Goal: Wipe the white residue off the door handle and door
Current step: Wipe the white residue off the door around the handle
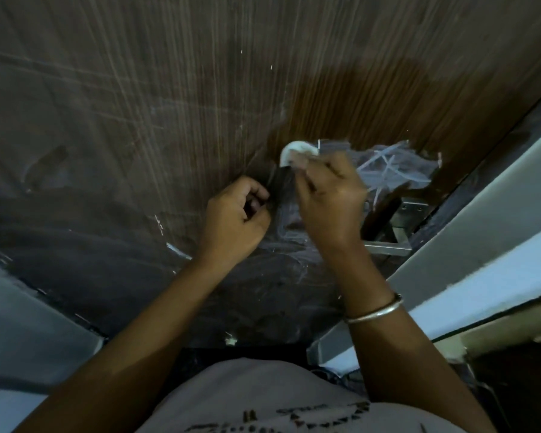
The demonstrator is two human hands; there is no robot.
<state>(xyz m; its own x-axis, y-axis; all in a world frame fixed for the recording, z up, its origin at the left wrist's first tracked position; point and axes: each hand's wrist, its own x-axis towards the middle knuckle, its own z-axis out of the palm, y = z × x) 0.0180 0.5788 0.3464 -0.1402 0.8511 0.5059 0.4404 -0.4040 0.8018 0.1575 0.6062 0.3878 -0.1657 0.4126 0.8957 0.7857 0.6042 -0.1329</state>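
white cloth (295, 150) pinched in right hand (331, 200) | left hand (234, 217) curled beside handle (283, 186)

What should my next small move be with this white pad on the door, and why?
Probably sweep the white pad, pinched in the right hand, rightward across the door over the white streaks. The residue looks thickest there, while the wood just above the pad looks streak-free.

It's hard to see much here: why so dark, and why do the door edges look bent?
Head view: dim light, warmest on the door above the right hand; the wide-angle lens bows straight edges; the wad is slightly blurred.
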